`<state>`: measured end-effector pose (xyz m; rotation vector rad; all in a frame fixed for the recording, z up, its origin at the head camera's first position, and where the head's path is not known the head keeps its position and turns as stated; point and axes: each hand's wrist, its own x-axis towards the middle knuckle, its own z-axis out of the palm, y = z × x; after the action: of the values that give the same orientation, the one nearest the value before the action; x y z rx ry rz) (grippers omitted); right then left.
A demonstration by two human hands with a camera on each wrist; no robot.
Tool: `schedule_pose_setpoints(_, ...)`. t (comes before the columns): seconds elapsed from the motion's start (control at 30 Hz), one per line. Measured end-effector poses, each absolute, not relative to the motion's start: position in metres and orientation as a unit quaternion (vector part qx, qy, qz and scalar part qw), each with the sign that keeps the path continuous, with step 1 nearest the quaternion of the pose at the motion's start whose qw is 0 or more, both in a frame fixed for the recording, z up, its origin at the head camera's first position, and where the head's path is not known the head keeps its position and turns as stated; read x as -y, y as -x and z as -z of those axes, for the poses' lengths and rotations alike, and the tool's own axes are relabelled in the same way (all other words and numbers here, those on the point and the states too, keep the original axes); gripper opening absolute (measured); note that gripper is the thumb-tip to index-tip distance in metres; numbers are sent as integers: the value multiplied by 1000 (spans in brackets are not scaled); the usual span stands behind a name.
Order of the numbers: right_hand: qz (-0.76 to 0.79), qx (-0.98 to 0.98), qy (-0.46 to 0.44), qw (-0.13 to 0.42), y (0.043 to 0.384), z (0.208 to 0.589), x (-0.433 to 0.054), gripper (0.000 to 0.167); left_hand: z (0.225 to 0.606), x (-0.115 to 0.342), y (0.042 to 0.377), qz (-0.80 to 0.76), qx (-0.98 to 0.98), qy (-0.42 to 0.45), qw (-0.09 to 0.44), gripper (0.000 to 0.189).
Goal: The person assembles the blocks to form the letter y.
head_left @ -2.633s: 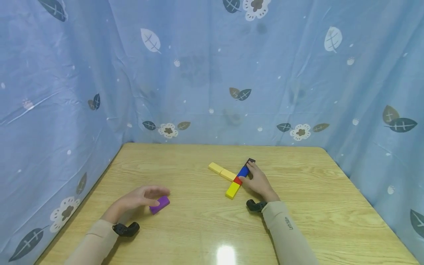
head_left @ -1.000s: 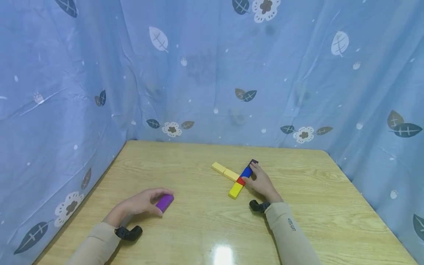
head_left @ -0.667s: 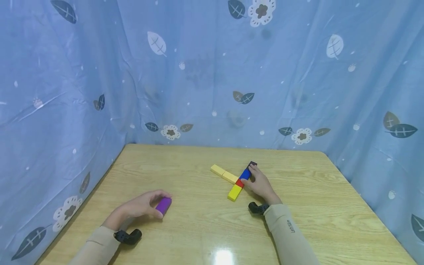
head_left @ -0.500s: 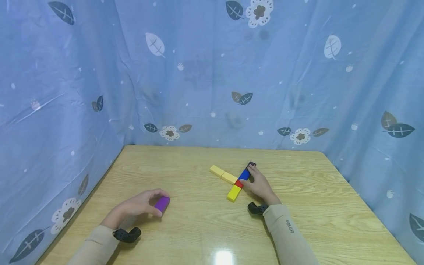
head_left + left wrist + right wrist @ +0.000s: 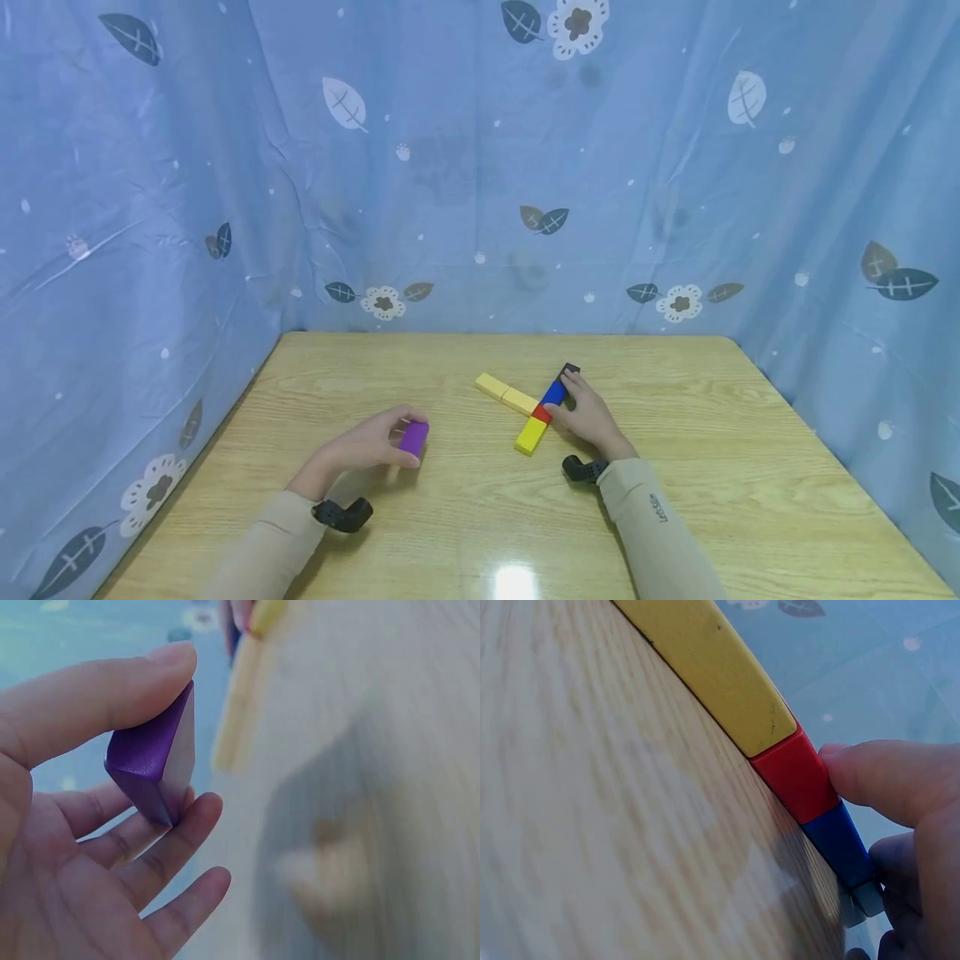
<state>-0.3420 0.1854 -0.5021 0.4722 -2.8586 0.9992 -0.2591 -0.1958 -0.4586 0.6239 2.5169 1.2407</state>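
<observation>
My left hand (image 5: 367,442) pinches a purple block (image 5: 415,438) between thumb and fingers. In the left wrist view the purple block (image 5: 142,754) is tilted, off the table, with a shadow on the wood below. To the right lies a slanted row of blocks: yellow (image 5: 530,436), red (image 5: 540,412), blue (image 5: 553,393) and black (image 5: 573,367). My right hand (image 5: 592,417) holds this row, thumb at the red block (image 5: 795,780) and curled fingers by the blue block (image 5: 840,844) and the dark far end, partly hidden.
Two pale yellow blocks (image 5: 505,393) lie end to end, running from the red block toward the back left. The wooden table (image 5: 450,517) ends at a blue patterned curtain (image 5: 450,167) behind and at the sides. Each wrist carries a black camera (image 5: 343,515).
First my left hand turned the purple block and took it between thumb and fingers. Over the last half second it has moved right, toward the row. My right hand stays at the row.
</observation>
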Motion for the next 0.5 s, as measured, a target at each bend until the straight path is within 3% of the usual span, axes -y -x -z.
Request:
schedule_pose_setpoints(0.27,-324,932,-156,37,343,507,-185,78,462,136,271,-462,-833,-265,152,63)
schedule_pose_setpoints(0.5,-324,932,-157,47,344,503,-188,77,467,111,276,-478,-822,-259,167,61)
